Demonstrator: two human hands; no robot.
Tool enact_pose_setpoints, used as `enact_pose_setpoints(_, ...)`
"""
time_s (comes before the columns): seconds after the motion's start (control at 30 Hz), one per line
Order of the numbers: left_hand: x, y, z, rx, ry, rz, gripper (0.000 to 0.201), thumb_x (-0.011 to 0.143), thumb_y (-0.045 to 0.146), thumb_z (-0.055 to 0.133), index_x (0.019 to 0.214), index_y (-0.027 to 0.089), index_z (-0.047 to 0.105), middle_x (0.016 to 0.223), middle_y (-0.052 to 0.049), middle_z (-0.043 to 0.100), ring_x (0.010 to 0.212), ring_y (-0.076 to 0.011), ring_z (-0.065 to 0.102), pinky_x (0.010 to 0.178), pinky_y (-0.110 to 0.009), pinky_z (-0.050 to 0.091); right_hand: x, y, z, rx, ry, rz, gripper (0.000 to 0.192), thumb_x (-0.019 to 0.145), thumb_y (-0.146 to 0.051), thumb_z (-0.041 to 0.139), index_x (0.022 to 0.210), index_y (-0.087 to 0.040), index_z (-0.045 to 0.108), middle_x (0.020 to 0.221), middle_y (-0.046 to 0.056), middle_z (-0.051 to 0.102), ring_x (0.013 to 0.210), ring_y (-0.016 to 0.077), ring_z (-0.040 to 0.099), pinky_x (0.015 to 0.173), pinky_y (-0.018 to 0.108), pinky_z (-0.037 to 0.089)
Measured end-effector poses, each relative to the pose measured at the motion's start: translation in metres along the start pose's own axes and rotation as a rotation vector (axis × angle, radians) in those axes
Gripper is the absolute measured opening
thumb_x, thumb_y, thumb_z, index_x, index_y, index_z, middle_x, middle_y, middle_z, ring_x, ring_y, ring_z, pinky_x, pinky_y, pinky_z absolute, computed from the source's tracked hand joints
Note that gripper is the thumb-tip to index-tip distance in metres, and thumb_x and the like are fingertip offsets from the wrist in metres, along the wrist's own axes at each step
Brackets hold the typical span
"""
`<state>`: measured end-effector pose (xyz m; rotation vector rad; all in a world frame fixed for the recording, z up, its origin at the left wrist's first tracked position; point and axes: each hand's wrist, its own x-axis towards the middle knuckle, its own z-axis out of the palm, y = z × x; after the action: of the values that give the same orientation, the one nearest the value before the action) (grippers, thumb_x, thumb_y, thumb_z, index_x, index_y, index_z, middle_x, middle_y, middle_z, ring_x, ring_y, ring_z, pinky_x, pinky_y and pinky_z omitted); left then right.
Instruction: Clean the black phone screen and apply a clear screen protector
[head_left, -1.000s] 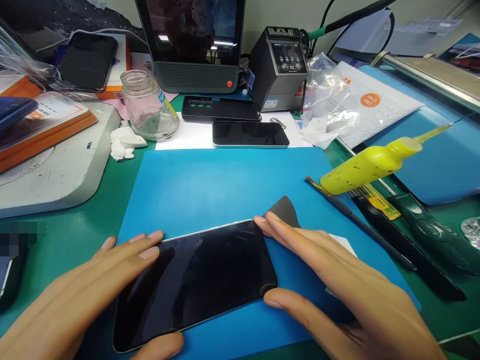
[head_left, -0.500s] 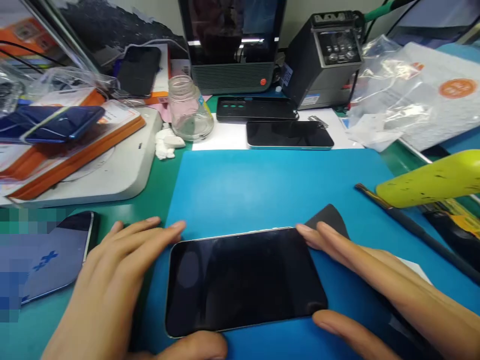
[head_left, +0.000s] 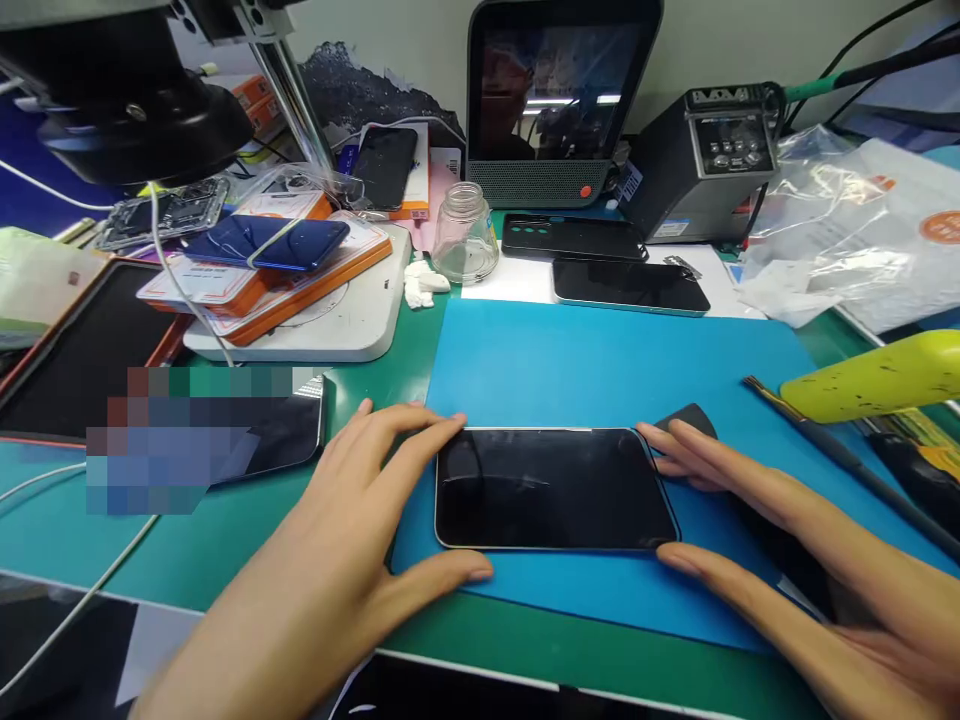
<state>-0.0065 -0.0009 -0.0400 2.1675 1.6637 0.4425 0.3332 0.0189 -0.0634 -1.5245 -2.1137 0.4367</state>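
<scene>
Phone (head_left: 555, 488) lies flat on the blue mat (head_left: 600, 370). Left hand (head_left: 352, 560) spread wide at its 9 o'clock end, right hand (head_left: 757, 540) wide at 3 o'clock, both just touching.

Since a second ago the phone (head_left: 555, 488) has been turned on the blue mat (head_left: 600, 360): its long edges, slanted before, now run level across the view. The left hand (head_left: 352, 540) and right hand (head_left: 757, 540) have turned with it at its two short ends. The dark pry card (head_left: 686, 420) under the right fingers shows less than before. The head camera has swung left, bringing a stack of orange boxes (head_left: 262, 270) and a lamp head (head_left: 127, 110) into view.
</scene>
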Motion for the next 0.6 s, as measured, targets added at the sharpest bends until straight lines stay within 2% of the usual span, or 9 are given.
enact_pose_setpoints(0.07, -0.004, -0.004, -0.01, 0.0, -0.088, 0.015, 0.071, 0.102, 0.068, 0.062, 0.164, 0.052, 0.031, 0.17, 0.001, 0.044, 0.154, -0.0334, 0.049, 0.121, -0.054, 0.054, 0.004, -0.007, -0.002, 0.025, 0.028, -0.041, 0.057, 0.101, -0.061, 0.064, 0.155, -0.044, 0.059, 0.147, -0.003, 0.072, 0.139, 0.0381, 0.067, 0.101, 0.047, 0.069)
enact_pose_setpoints(0.13, -0.007, -0.01, -0.018, -0.01, -0.136, 0.033, 0.07, 0.103, 0.065, 0.061, 0.164, 0.054, 0.029, 0.173, 0.005, 0.04, 0.157, -0.0316, 0.046, 0.125, -0.053, 0.05, 0.007, -0.012, -0.004, 0.046, 0.042, -0.073, 0.053, 0.103, -0.06, 0.063, 0.154, -0.045, 0.06, 0.145, -0.004, 0.074, 0.138, 0.0353, 0.068, 0.095, 0.041, 0.071)
enact_pose_setpoints(0.23, -0.01, -0.016, -0.022, -0.105, -0.093, 0.012, 0.065, 0.102, 0.062, 0.066, 0.159, 0.054, 0.036, 0.169, 0.006, 0.045, 0.158, -0.03, 0.043, 0.132, -0.054, 0.04, 0.008, -0.015, -0.006, 0.063, 0.028, -0.081, 0.052, 0.103, -0.058, 0.064, 0.154, -0.049, 0.058, 0.146, -0.007, 0.073, 0.139, 0.0321, 0.068, 0.093, 0.037, 0.071)
enact_pose_setpoints(0.4, -0.009, -0.015, -0.013, -0.236, -0.021, -0.059, 0.064, 0.099, 0.058, 0.073, 0.153, 0.055, 0.038, 0.165, 0.006, 0.048, 0.158, -0.028, 0.043, 0.132, -0.053, 0.04, 0.005, -0.015, -0.006, 0.083, 0.012, -0.066, 0.052, 0.104, -0.055, 0.065, 0.155, -0.051, 0.055, 0.149, -0.007, 0.071, 0.137, 0.0323, 0.069, 0.11, 0.048, 0.064)
enact_pose_setpoints(0.6, -0.006, -0.015, -0.005, -0.256, 0.007, -0.013, 0.07, 0.096, 0.056, 0.078, 0.153, 0.056, 0.038, 0.161, 0.006, 0.049, 0.156, -0.0271, 0.043, 0.132, -0.049, 0.039, 0.005, -0.017, -0.005, 0.116, -0.008, -0.049, 0.051, 0.105, -0.051, 0.066, 0.155, -0.053, 0.054, 0.151, -0.008, 0.069, 0.135, 0.028, 0.069, 0.112, 0.044, 0.062)
